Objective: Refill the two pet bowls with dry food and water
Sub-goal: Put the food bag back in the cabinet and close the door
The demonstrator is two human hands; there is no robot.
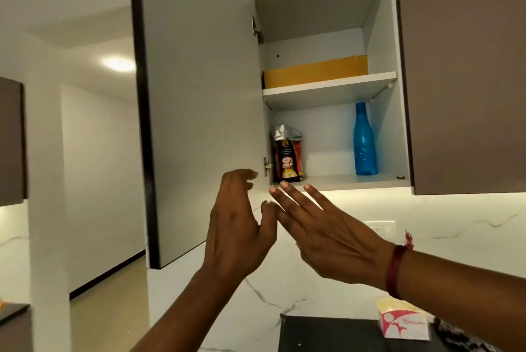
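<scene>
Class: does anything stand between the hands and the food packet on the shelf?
Nothing visible does. The door is open; the food packet stands near the shelf's front, above the left hand and right hand; the blue bottle stands apart.

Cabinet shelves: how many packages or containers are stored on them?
3: a food bag at the lower shelf's left, a blue bottle at its right, a flat cardboard box on the upper shelf. More may hide behind it.

Left hand point(236, 226) and right hand point(321, 235) raised, fingers loosely spread, empty.
</scene>
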